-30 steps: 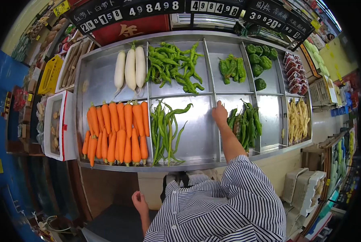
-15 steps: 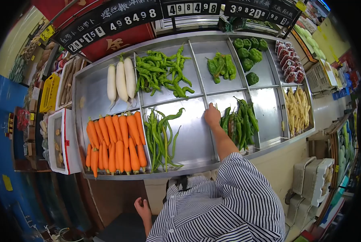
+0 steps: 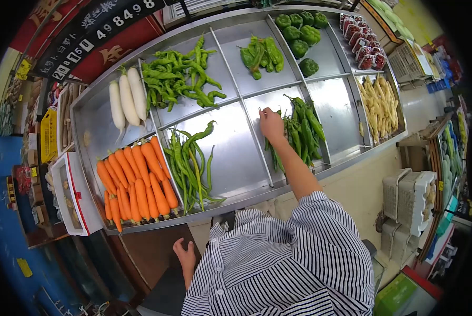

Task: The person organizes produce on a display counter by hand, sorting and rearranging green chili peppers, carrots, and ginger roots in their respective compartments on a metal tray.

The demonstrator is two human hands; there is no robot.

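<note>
My right hand (image 3: 272,125) reaches over the divider at the left edge of a compartment of long green peppers (image 3: 303,129). Its fingers are pinched together, and whatever is between them, if anything, is too small to make out. Low in front of my body hangs my left hand (image 3: 185,254), its fingers apart and nothing in it. Left of the right hand, long thin green peppers (image 3: 189,163) lie in one compartment. Behind it, a small heap of green peppers (image 3: 262,54) sits in another.
A metal display bin (image 3: 241,203) with dividers holds carrots (image 3: 135,184), three white radishes (image 3: 126,100), curly green peppers (image 3: 180,76), bell peppers (image 3: 302,34), red wrapped packs (image 3: 363,42) and pale yellow pods (image 3: 378,108). A white foam box (image 3: 75,195) stands left, crates (image 3: 407,203) right.
The camera view has turned and shifted, so the bin appears lower-left and tilted. My right hand stays near the same divider, fingers still pinched. My left hand still hangs low, fingers apart.
</note>
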